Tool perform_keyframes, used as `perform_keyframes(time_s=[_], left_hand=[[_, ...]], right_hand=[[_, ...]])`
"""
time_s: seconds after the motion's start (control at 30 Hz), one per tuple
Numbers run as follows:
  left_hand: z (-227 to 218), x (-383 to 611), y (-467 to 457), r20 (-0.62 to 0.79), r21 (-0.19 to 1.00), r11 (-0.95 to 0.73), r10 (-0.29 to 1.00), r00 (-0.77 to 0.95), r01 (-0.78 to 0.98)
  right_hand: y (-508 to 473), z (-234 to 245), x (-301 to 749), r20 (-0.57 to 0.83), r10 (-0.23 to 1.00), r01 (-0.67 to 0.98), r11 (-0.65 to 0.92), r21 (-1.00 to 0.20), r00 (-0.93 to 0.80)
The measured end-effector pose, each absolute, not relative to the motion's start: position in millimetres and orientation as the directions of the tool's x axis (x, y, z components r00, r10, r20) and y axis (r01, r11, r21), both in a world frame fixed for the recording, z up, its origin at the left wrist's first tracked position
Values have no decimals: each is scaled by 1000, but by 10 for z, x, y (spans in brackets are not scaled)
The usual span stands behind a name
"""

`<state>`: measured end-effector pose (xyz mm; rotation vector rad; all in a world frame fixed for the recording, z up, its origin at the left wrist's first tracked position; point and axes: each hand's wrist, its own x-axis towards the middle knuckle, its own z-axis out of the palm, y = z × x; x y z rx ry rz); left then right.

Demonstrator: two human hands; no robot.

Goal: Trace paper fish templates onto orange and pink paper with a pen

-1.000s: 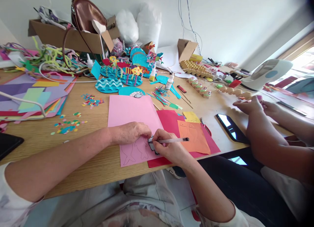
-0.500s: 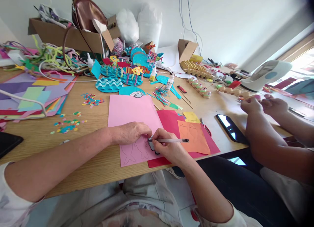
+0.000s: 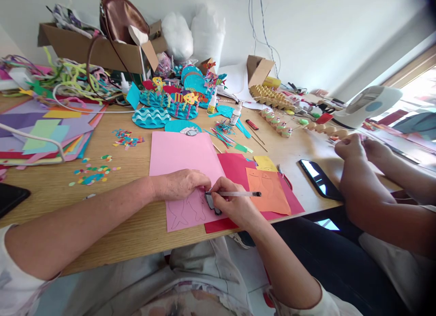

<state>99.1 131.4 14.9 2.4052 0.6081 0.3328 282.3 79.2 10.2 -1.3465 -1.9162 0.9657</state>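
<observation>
A pink paper sheet [image 3: 180, 154] lies on the wooden table [image 3: 136, 234] with fish outlines drawn near its front edge. My left hand [image 3: 180, 185] rests on the sheet, fingers curled and pressing a small dark fish template [image 3: 213, 203] against it. My right hand [image 3: 233, 204] grips a white pen [image 3: 240, 194], its tip at the template's edge. Under the pink sheet lie a red sheet [image 3: 235, 168] and an orange sheet [image 3: 269, 191] with fish outlines.
Another person's hands [image 3: 357, 147] work at the right beside a black phone [image 3: 318, 179]. Coloured paper stacks [image 3: 44, 134], confetti [image 3: 93, 175], blue wave crafts [image 3: 163, 109], glue bottles, egg cartons [image 3: 269, 95] and a cardboard box [image 3: 85, 45] crowd the back. A dark tablet [image 3: 10, 198] lies at the left edge.
My hands stay almost still on the template. The other person's hands have shifted slightly right and closer together.
</observation>
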Motion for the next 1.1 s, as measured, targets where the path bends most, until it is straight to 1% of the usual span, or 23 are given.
perform_keyframes(time_s=[0.2, 0.43, 0.5, 0.6, 0.7, 0.83, 0.9, 1.1], left_hand=[[166, 993, 1313, 96, 633, -698, 499, 861, 334], [186, 989, 1312, 79, 645, -681, 510, 856, 346], [179, 990, 1316, 80, 644, -682, 512, 855, 348], [166, 992, 1322, 64, 640, -676, 521, 851, 366], [158, 992, 1325, 40, 645, -662, 529, 848, 382], [152, 984, 1317, 45, 714, -600, 555, 830, 362], [146, 980, 1313, 57, 724, -595, 556, 830, 349], [112, 983, 1315, 72, 670, -644, 552, 831, 370]], right_hand=[[798, 98, 2828, 100, 946, 538, 260, -802, -307], [802, 76, 2812, 96, 955, 554, 242, -796, -280], [795, 67, 2821, 100, 955, 546, 243, -802, -278], [750, 56, 2860, 118, 960, 490, 234, -840, -256], [657, 56, 2909, 163, 962, 498, 254, -829, -219], [542, 52, 2948, 269, 952, 557, 304, -773, -146], [522, 40, 2951, 289, 949, 566, 307, -765, -125], [562, 16, 2928, 224, 960, 623, 280, -730, -169]])
